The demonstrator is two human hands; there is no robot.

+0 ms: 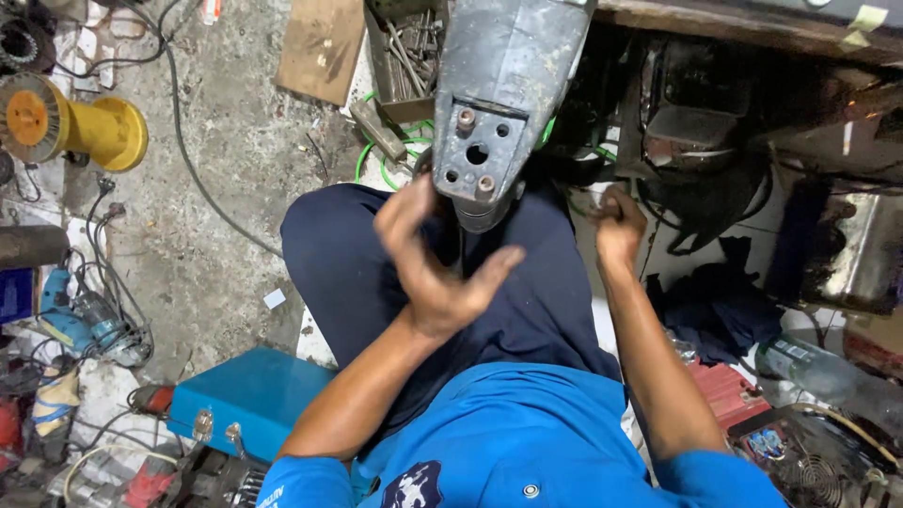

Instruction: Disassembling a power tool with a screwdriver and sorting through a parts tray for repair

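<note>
A grey metal housing (499, 85) stands on end between my knees, its flat end face with several bolt holes turned up toward me. My left hand (435, 263) hovers open just below that face, fingers spread and curled, nothing in it. My right hand (618, 226) is closed into a fist to the right of the housing, near its lower part; whether it holds something small I cannot tell. I sit in dark blue trousers and a blue shirt.
On the concrete floor at the left lie a yellow wire spool (71, 122), a blue power tool (80, 325) with cables and a blue metal toolbox (249, 395). A box of metal parts (409, 56) and green hose sit behind the housing. Dark machinery (696, 103) crowds the right.
</note>
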